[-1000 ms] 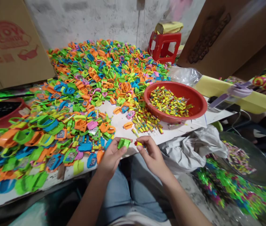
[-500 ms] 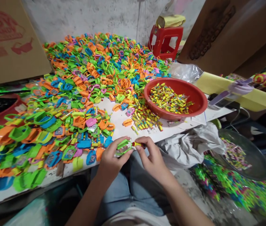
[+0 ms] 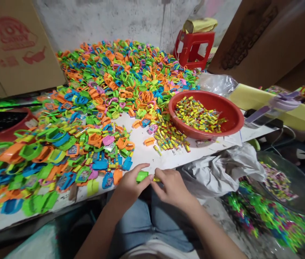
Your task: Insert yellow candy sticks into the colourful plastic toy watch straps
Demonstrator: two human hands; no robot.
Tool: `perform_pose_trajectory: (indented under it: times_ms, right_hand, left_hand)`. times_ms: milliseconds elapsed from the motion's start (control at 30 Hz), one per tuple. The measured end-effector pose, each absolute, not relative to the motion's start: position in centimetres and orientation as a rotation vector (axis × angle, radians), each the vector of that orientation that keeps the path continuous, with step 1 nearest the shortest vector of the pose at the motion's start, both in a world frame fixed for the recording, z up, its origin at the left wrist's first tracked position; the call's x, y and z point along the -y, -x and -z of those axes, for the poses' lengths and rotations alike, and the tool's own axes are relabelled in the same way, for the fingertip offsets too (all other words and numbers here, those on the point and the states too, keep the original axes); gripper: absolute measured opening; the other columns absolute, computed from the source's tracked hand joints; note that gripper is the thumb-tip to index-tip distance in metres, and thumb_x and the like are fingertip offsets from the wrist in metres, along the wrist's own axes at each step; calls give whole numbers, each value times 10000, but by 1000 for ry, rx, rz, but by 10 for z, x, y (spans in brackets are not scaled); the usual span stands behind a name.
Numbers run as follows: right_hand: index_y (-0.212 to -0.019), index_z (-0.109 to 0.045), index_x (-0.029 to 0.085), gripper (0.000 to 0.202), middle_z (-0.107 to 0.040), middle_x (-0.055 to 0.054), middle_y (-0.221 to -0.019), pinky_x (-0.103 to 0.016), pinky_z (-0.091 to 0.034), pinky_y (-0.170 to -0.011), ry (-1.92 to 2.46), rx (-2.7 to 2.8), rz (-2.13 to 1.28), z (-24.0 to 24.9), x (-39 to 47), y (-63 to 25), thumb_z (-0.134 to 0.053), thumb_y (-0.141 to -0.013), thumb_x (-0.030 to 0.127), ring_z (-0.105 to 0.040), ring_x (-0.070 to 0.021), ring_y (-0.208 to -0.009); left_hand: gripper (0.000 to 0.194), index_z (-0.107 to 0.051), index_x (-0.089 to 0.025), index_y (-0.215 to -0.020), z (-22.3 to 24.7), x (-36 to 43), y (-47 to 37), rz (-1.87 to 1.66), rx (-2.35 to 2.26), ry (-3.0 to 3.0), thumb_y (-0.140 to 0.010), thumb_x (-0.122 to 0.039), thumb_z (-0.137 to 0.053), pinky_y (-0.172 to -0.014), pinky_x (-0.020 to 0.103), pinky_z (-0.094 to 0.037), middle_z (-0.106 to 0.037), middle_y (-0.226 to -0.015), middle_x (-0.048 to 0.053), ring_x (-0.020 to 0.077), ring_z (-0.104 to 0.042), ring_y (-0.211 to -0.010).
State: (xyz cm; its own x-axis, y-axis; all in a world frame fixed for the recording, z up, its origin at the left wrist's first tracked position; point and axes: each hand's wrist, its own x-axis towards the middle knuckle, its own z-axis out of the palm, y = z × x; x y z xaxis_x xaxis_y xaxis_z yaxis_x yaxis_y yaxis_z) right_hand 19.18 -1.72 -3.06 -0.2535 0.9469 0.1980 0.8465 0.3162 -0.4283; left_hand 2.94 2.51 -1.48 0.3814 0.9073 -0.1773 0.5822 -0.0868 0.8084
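My left hand (image 3: 131,187) grips a green plastic toy watch (image 3: 142,176) between thumb and fingers, just past the table's front edge. Close beside it, my right hand (image 3: 172,185) pinches a small yellow-wrapped candy roll (image 3: 156,178), mostly covered by the fingers. The fingertips of both hands nearly meet. Beyond them on the white table (image 3: 139,158) lies a loose pile of yellow candy rolls (image 3: 168,135), with an orange toy watch (image 3: 149,141) at its left. To the left, toy watches with candy rolls around their bands lie in a heap (image 3: 98,164).
A red basin (image 3: 235,126) holds more candy rolls. A large mound of colourful toy watches (image 3: 120,68) reaches the wall. Cardboard boxes (image 3: 20,72) flank the table, and a red stool (image 3: 195,48) stands behind. A crumpled white bag (image 3: 217,165) hangs at the right edge.
Both hands have moved slightly lower and closer together. The green watch has turned, and its open band no longer shows. The candy roll is now more hidden by my right fingers.
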Motion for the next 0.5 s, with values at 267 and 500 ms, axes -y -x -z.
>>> perform_pose_trajectory:
  times_ms: [267, 500]
  right_hand:
    - [-1232, -524, 195, 362, -575, -127, -1196, -387, -399, -856, 1758, 1974, -219, 55, -18, -208, -569, -920, 372, -522, -280, -1063]
    - [-1090, -621, 217, 203, -594, -97, -1172, -377, -355, -826, 2023, 2110, -116, 71, -40, -217, -563, -921, 314, -513, -273, -1034]
  left_hand:
    - [543, -551, -216, -1285, 17, -59, 35, -753, -1798, -2166, -795, -442, -609, -984, 448, -428, -682, -1139, 103, 298, -608, -1087]
    - [399, -626, -211, -1188, 22, -75, 77, -585, -2176, -2248, -862, -422, -539, -1002, 535, -369, -643, -1196, 125, 349, -528, -1151]
